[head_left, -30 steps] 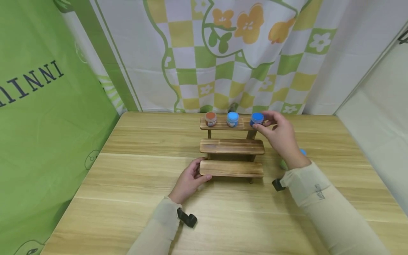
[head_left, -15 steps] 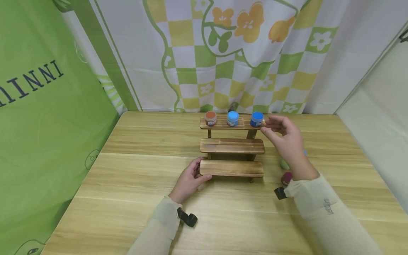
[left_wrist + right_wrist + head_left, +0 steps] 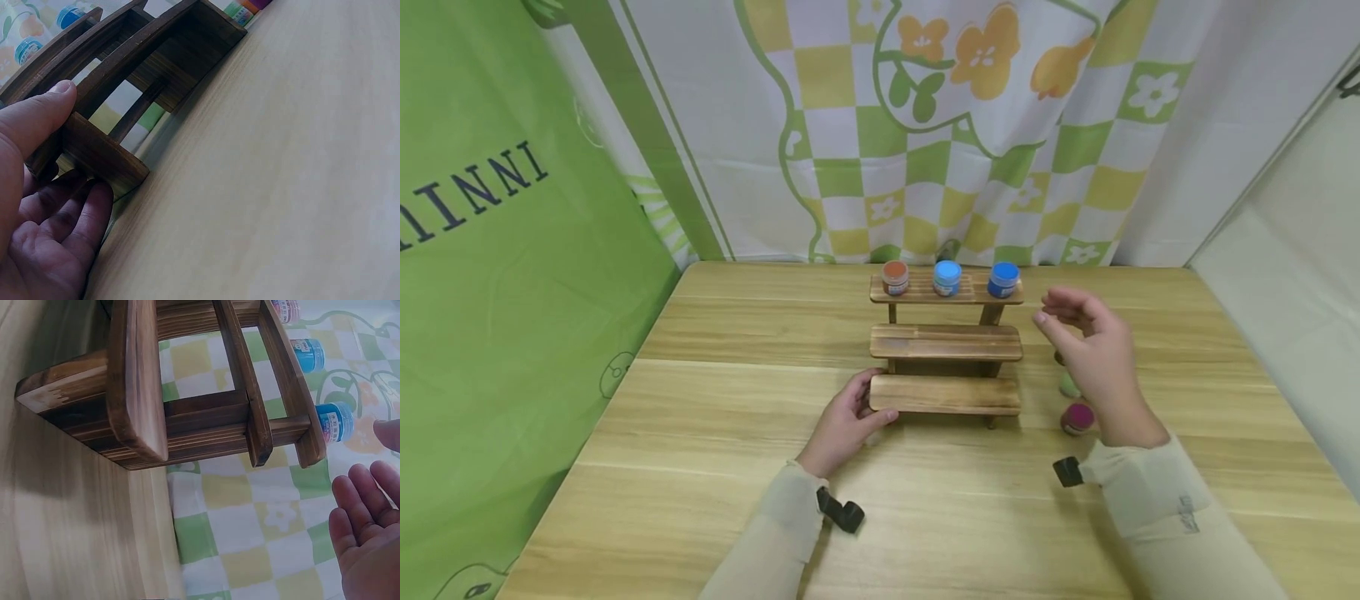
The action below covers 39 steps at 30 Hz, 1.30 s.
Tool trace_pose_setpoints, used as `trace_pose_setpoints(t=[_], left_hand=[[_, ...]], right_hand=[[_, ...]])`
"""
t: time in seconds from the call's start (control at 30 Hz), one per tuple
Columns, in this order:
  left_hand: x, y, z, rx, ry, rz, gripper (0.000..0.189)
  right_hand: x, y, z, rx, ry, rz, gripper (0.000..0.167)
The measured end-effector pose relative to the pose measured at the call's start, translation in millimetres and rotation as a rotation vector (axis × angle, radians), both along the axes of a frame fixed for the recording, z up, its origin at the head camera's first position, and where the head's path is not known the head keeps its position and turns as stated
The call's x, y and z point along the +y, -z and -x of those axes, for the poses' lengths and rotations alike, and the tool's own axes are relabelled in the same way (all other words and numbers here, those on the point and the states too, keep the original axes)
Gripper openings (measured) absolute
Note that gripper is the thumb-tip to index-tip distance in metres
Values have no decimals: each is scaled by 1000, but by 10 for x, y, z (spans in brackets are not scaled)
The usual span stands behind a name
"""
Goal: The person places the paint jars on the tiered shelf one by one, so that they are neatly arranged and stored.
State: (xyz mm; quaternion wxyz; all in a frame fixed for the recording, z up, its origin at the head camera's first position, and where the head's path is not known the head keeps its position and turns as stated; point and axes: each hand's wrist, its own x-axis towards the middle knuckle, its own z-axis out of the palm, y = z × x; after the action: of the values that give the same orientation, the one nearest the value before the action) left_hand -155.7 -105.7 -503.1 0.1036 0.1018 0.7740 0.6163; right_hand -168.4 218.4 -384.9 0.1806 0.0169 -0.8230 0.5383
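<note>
A wood-grain table (image 3: 940,517) spreads across the scene, with a checked curtain (image 3: 940,175) hanging behind its far edge. A three-step rack (image 3: 946,342) stands upright near the table's middle, its lowest shelf near and its highest far. Pale sleeves come in from the near side, the left one (image 3: 767,533) and the right one (image 3: 1180,517). The right hand (image 3: 1093,350) is in the air just right of the rack — fingers loosely bent, thumb parted from them, touching neither rack nor jar. The left hand (image 3: 846,425) grips the left end of the lowest shelf, thumb at its near edge and the other fingers curled round the end. Three small jars stand apart along the top shelf: brown jar (image 3: 895,278) left, light blue jar (image 3: 947,279) middle, dark blue jar (image 3: 1003,281) right. Right of the rack, on the table, are a magenta jar (image 3: 1078,419) and, farther back, a green jar (image 3: 1070,385) — partly hidden by the right hand.
</note>
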Motion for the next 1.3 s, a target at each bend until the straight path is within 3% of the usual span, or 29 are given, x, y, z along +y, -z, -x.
trace_pose_setpoints(t=[0.77,1.1,1.3], left_hand=[[-28,5,-4,-11,-15,-15,74],[-23,28,13,-21,15,-62,72],[-9,31,30,-2,24,-41,71]], right_hand=[[159,243,-20,-47,67,112,35],[235,347,-27,-84,116,210,35],[320,384,-31,-120,143,176,36]])
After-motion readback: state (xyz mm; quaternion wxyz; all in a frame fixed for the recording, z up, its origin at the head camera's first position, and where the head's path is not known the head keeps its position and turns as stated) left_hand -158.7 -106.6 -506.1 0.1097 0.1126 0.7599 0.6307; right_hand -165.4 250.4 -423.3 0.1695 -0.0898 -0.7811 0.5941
